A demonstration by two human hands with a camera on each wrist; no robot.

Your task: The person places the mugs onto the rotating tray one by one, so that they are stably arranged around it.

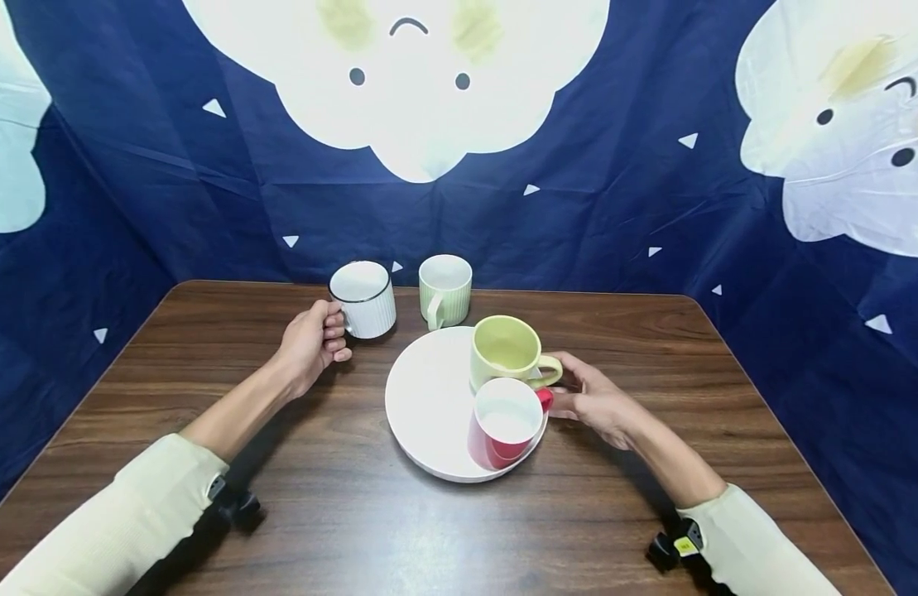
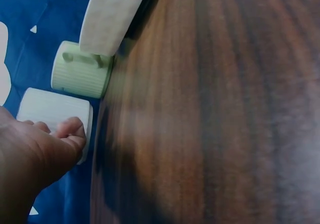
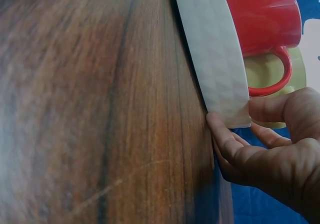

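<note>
My left hand [image 1: 314, 343] grips the handle side of a white ribbed mug [image 1: 371, 313] with a dark rim, near the table's back edge. Whether that mug's base touches the table, I cannot tell. With thumb at the rim and fingertips at the lower edge, my right hand [image 3: 280, 144] pinches the side of a round white plate [image 1: 429, 406] with a raised faceted wall. On the plate's right half stand a yellow-green mug [image 1: 506, 352] and, nearer, a red mug [image 1: 503, 426] with a white inside. Both of their handles point right, close to my right hand.
A pale green ribbed mug [image 1: 445, 294] stands behind the plate, right of the white mug, its handle toward me. The brown wooden table [image 1: 339, 513] ends at a dark blue curtain [image 1: 600, 223] with cloud prints, which also hangs along both sides.
</note>
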